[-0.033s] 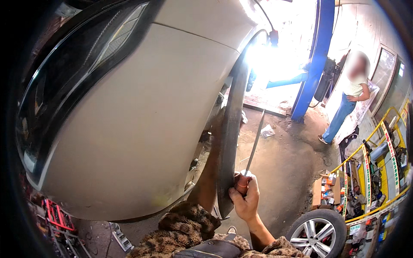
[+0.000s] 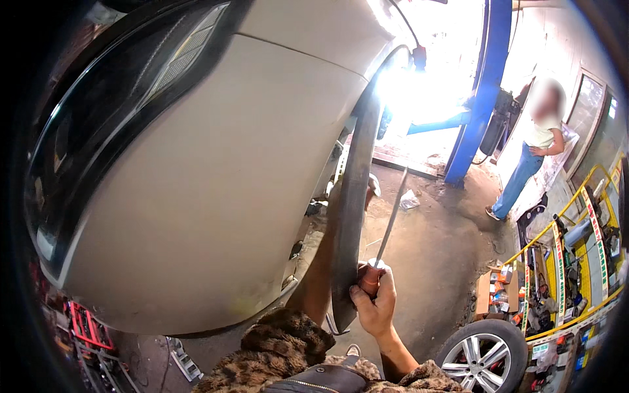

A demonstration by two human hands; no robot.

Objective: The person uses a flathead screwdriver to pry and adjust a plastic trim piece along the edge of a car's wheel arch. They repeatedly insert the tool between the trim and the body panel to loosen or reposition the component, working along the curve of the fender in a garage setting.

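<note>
My right hand (image 2: 375, 309) is closed around the reddish-brown handle of a long screwdriver (image 2: 392, 219), whose thin metal shaft points up and away. The hand is beside the lower end of a dark, curved car panel (image 2: 354, 216), close to its edge. My left forearm (image 2: 310, 298), in a brown fuzzy sleeve, reaches up behind that panel, beside the light-coloured car body (image 2: 196, 190). The panel hides most or all of my left hand. A small pale-brown shape shows past the panel's far edge; I cannot tell whether it is fingers.
A wheel with tyre (image 2: 483, 359) lies at the lower right, near a yellow rack (image 2: 562, 275) of parts and a cardboard box (image 2: 483, 292). A blue lift post (image 2: 481, 98) stands ahead. Another person (image 2: 532, 157) stands at the right. Red-framed equipment (image 2: 88, 325) is at the lower left.
Past the panel's far edge, a pale-brown shape now shows lower and larger than before. My right hand and the screwdriver have barely shifted.
</note>
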